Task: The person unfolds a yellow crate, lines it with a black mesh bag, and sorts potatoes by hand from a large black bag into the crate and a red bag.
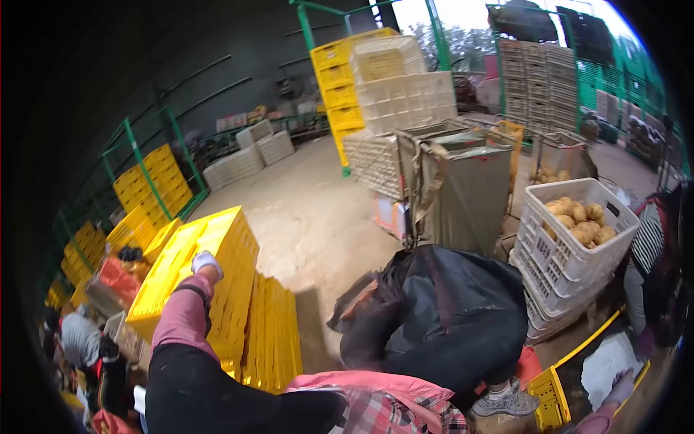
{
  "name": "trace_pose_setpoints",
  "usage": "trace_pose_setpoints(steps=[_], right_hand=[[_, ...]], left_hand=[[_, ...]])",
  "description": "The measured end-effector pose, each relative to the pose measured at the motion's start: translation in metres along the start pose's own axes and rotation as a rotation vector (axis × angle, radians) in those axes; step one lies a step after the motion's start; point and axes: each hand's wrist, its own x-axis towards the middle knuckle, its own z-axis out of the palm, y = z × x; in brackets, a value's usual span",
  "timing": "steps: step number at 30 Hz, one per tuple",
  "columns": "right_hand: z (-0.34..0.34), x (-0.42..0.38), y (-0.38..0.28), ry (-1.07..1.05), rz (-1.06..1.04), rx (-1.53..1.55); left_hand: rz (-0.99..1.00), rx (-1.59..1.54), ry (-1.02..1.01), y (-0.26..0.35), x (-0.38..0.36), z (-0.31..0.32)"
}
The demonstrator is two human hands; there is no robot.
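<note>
Lining the pale floor [311, 199]: yellow crates [235, 267], dark wall [224, 72].

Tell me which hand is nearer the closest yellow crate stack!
Left: the left hand is at the top of the stack; the right hand is far off, by the white sheet.

Held the left arm [182, 325] stretched forward and leftward, sleeved in black above and pink below, with the left hand [207, 262] pale-gloved at its end. Held the right hand [619, 389] low at far right, pink-sleeved.
</note>
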Motion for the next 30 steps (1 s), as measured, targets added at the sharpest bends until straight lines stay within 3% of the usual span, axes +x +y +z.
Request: trace_pose_setpoints(steps=[4,6,7,9,11,14,15,17,19,20,21,22,23,24,25,26,27,30], right_hand=[[-0.021,0.034,0.017,-0.076,0.028,0.118],[-0.039,0.031,0.019,-0.041,0.036,0.142],[-0.043,0.025,0.013,-0.020,0.022,0.162],[-0.050,0.023,0.016,-0.010,0.032,0.188],[-0.052,0.030,0.018,-0.026,0.076,0.203],[-0.039,0.026,0.020,-0.032,0.038,0.101],[-0.037,0.022,0.017,-0.095,0.058,0.059],[-0.024,0.016,0.015,-0.026,0.046,0.049],[-0.023,0.032,0.026,-0.094,0.071,0.029],[-0.019,0.018,0.019,-0.094,0.018,-0.069],[-0.016,0.005,0.012,-0.086,-0.040,-0.174],[-0.010,-0.010,0.000,-0.081,-0.087,-0.261],[-0.006,-0.021,-0.010,-0.078,-0.117,-0.303],[-0.004,-0.031,-0.016,-0.081,-0.121,-0.295],[0.002,-0.040,-0.023,-0.100,-0.106,-0.229],[0.002,-0.053,-0.033,-0.095,0.009,-0.023],[0.000,-0.067,-0.043,-0.063,-0.002,0.046],[-0.018,-0.065,-0.055,0.027,-0.026,-0.160]], left_hand=[[0.124,0.102,-0.129,0.003,0.005,-0.018],[0.206,0.263,-0.323,0.000,0.070,0.018],[0.329,0.357,-0.349,0.001,0.063,0.009],[0.201,0.354,-0.558,0.002,0.092,0.020],[0.148,0.347,-0.543,0.003,0.084,0.009],[0.210,0.257,-0.160,-0.003,0.037,-0.032],[0.233,0.244,-0.148,-0.006,0.030,-0.042],[0.299,0.233,-0.110,-0.001,0.036,-0.061],[0.561,0.252,-0.098,0.009,0.131,-0.024],[0.609,0.263,-0.040,0.018,0.028,-0.081],[1.149,0.260,0.128,0.029,0.049,-0.070],[1.231,0.421,0.114,0.054,0.063,-0.068],[0.781,0.345,-0.082,0.071,-0.018,-0.103],[0.587,0.126,-0.386,0.104,0.030,-0.074],[0.561,0.140,-0.343,0.113,0.014,-0.067],[0.658,0.181,-0.226,0.121,-0.023,-0.071],[0.711,0.201,-0.164,0.127,-0.048,-0.068],[0.780,0.203,-0.118,0.151,-0.085,-0.057]])
